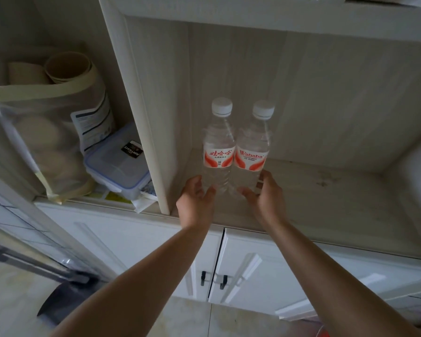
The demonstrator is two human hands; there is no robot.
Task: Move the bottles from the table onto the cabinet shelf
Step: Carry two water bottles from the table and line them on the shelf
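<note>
Two bare forearms, left hand [197, 203], right hand [265, 198], no sleeves.

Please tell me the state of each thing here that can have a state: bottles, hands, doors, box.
left bottle: capped, upright on shelf
right bottle: capped, upright, touching the left one
left hand: open, at left bottle's base
right hand: open, at right bottle's base
lower cabinet doors: closed
plastic box: lid on
</note>
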